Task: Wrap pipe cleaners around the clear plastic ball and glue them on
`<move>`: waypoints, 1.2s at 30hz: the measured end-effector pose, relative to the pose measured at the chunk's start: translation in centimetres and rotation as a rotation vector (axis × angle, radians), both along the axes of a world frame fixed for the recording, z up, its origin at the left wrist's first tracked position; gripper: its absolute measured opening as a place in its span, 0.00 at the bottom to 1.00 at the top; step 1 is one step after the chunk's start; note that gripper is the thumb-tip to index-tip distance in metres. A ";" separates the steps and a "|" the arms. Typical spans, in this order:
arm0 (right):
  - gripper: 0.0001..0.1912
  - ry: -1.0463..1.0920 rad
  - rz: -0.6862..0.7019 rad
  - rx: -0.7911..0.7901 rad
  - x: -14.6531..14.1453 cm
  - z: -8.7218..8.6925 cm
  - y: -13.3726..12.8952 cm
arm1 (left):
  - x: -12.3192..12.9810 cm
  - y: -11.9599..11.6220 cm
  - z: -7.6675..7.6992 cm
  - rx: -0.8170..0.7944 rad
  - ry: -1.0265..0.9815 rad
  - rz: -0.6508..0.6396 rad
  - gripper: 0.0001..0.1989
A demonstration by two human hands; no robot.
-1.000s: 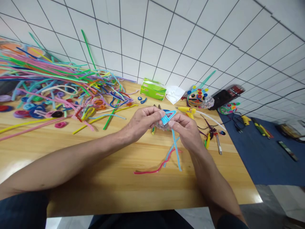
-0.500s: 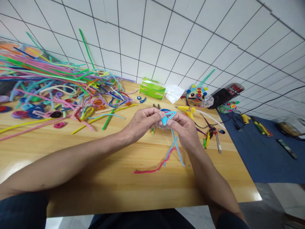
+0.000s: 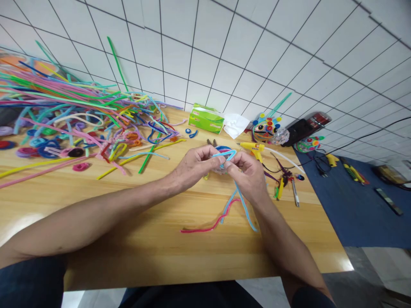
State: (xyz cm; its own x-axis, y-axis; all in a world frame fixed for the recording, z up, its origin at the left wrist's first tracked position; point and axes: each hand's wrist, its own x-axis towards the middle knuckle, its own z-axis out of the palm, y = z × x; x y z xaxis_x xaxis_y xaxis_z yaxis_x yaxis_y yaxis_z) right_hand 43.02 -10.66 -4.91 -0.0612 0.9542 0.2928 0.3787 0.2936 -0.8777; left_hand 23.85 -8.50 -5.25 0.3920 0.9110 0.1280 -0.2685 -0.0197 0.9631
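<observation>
Both hands meet over the middle of the wooden table (image 3: 144,248). My left hand (image 3: 201,164) pinches one side of a folded light blue pipe cleaner (image 3: 231,155), and my right hand (image 3: 246,171) pinches the other side. A long end of it hangs below my right hand. Beneath lies another light blue piece (image 3: 224,211), crossed by a wavy red pipe cleaner (image 3: 208,229). Partly hidden behind my fingers is a round, clear object with blue on top (image 3: 224,148).
Many coloured pipe cleaners (image 3: 80,100) are heaped at the left. Along the wall stand a green tissue box (image 3: 205,119) and a decorated figure (image 3: 266,128). A yellow glue gun (image 3: 253,147), a pen (image 3: 295,193) and a blue mat (image 3: 362,209) are to the right.
The thumbs have moved slightly closer together over the fold, covering more of it. The hanging light blue end has swung a little to the right.
</observation>
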 end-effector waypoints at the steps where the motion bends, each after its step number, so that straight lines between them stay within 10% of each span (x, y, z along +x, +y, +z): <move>1: 0.12 -0.001 0.002 0.000 0.0 0.0 0.0 | 0.0 0.0 0.0 0.004 0.003 -0.002 0.20; 28: 0.16 0.078 0.179 -0.168 1.2 1.3 0.6 | -0.6 1.1 -0.1 -0.052 0.083 -0.054 0.13; 36: 0.10 -0.328 0.147 0.557 3.6 1.1 1.4 | -0.3 0.9 -0.1 -0.170 -0.037 -0.126 0.15</move>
State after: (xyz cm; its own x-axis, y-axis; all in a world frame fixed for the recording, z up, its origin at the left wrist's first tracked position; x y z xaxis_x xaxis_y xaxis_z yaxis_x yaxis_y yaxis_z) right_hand 46.63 -9.23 -3.77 -0.3494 0.6400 0.6843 0.5215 0.7396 -0.4254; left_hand 23.56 -7.59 -5.37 0.5023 0.8646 -0.0068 -0.2942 0.1783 0.9390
